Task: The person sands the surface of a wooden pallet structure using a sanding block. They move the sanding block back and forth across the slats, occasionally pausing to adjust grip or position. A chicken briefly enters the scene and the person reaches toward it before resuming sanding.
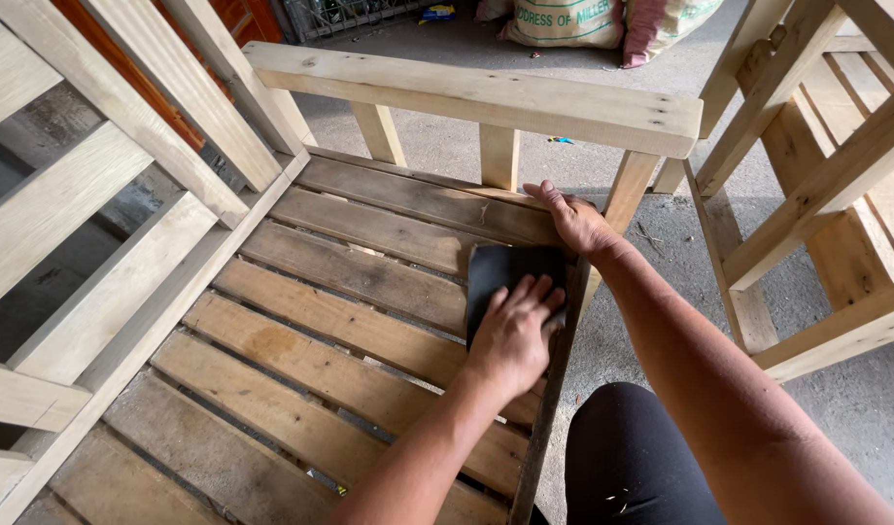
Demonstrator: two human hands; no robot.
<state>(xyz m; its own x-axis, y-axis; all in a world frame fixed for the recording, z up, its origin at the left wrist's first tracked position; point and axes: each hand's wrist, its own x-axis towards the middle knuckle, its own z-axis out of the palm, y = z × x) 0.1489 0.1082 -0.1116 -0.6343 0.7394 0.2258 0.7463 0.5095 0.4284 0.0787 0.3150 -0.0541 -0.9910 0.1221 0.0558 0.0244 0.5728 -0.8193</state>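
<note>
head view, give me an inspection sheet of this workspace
surface: slatted wooden seat of an unfinished bench, boards weathered and stained, gaps between them
job's things: dark sandpaper sheet lying flat on the slats near the seat's edge
clutter: small debris on the concrete floor
grippers: left hand pressed flat on the sandpaper; right hand resting on the seat's edge by an armrest post
cables: nothing seen
surroundings: second wooden frame at the right, sacks at the top, bench backrest at the left
</note>
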